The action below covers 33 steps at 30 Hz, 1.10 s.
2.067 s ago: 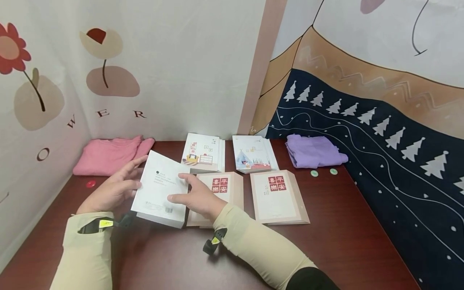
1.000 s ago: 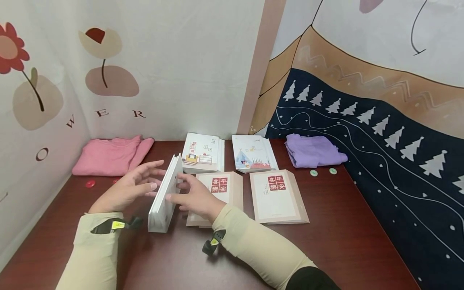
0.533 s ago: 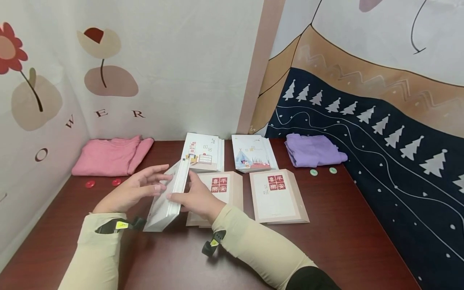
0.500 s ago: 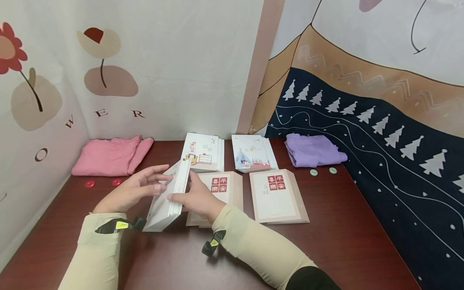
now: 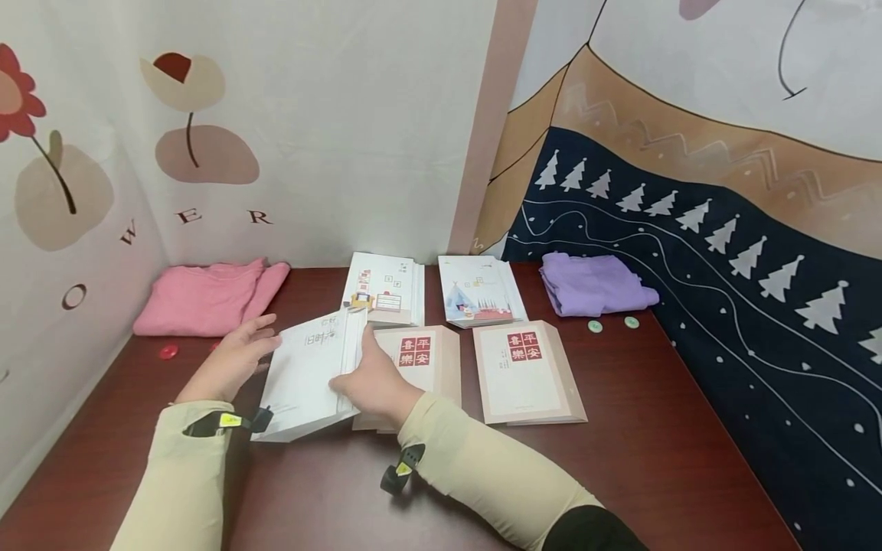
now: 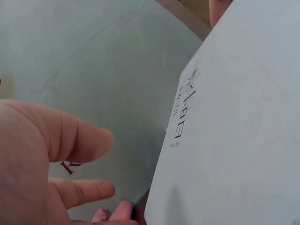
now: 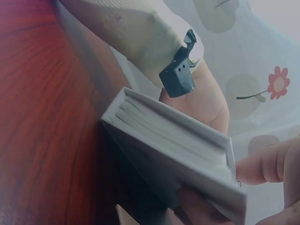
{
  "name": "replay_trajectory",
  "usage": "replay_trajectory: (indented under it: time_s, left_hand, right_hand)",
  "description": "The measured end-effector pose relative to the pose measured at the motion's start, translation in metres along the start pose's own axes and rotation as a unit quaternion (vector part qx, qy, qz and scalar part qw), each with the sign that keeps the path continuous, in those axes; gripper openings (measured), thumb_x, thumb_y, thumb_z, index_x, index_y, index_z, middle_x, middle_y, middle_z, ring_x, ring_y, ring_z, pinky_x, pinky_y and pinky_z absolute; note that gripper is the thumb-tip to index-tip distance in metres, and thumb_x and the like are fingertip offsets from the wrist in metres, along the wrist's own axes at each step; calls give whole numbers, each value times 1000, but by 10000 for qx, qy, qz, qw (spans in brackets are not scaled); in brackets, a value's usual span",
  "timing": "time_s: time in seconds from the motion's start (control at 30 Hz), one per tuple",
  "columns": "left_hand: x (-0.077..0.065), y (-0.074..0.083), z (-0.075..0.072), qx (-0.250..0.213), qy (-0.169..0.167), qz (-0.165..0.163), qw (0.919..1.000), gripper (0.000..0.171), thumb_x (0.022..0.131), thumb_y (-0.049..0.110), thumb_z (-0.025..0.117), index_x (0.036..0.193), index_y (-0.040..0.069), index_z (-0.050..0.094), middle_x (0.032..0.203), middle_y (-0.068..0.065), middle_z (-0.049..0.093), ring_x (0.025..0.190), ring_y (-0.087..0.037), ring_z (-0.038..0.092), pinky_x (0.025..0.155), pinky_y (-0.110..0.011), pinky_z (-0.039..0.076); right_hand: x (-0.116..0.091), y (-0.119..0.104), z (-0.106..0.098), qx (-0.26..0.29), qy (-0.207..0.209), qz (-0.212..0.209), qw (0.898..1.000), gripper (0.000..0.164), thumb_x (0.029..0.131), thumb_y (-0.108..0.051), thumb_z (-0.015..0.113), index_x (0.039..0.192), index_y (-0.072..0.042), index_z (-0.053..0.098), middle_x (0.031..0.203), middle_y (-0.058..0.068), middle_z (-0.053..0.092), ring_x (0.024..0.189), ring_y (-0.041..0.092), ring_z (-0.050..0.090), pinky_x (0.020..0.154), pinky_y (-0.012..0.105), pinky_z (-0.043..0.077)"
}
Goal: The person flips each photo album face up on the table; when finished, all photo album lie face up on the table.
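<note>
White book [image 5: 299, 383], not yet set down, pinched in the right hand [image 5: 380, 384], left hand [image 5: 230, 367] loose-fingered beside it; illustrated books [image 5: 382, 289] and beige-edged books [image 5: 527, 386] already lie at right

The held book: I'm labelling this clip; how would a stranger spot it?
At the dark red table, find the left hand and right hand. Between them tilts a mostly plain white book. It alone is gripped, by the right hand; the other books lie on the table.
</note>
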<state>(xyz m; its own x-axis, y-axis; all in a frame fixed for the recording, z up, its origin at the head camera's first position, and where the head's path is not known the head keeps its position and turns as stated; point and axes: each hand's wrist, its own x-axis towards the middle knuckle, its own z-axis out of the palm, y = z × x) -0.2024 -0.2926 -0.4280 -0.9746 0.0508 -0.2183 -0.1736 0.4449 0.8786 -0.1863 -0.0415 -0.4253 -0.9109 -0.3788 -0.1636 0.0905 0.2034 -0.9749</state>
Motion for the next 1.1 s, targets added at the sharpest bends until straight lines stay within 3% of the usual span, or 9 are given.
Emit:
replay_trajectory:
  time_s: [0.1,0.17,0.37,0.53,0.87,1.1]
  left_hand:
    - [-2,0,-2,-58,0,-196,9998,69,113,28,43,169,3,10,165,-38,23,145,-57,36,116,-69,37]
    - [-3,0,-2,-72,-32,-210,9997,69,113,31,42,169,5,11,165,-37,25,144,-57,38,115,-68,39]
    - [-4,1,-5,-271,-49,-11,9996,69,113,27,42,168,1,10,167,-37,21,152,-56,24,120,-73,25]
    - [-4,2,-7,-390,26,279,9988,68,111,18,44,165,-7,10,169,-37,15,157,-52,11,126,-69,10]
    - [-4,7,-5,-341,205,20,9992,68,112,19,42,166,-5,9,169,-37,12,158,-51,10,126,-68,11]
    - [-8,15,-4,76,408,1,9991,70,111,27,44,167,-3,13,168,-38,18,156,-53,17,125,-69,17]
  right_hand:
    - [-1,-2,2,-319,122,65,9994,112,84,-1,78,171,-17,10,169,10,35,135,18,50,117,35,40]
    - [-1,-3,2,-424,184,26,9989,110,83,-5,80,171,-18,15,171,10,30,140,19,45,122,38,34]
    - [1,1,1,-336,17,100,9994,102,84,-19,87,167,-26,28,164,4,44,142,15,46,123,38,33]
    - [6,7,-1,-84,-392,176,9990,94,85,-23,87,165,-26,36,165,-1,43,149,13,39,125,39,31]
    - [12,8,-4,491,-374,274,9977,91,86,-15,84,164,-19,38,167,17,38,154,35,36,124,47,35]
    - [12,5,-7,716,-407,249,9963,86,87,-13,82,163,-14,41,166,20,38,154,36,35,121,48,39]
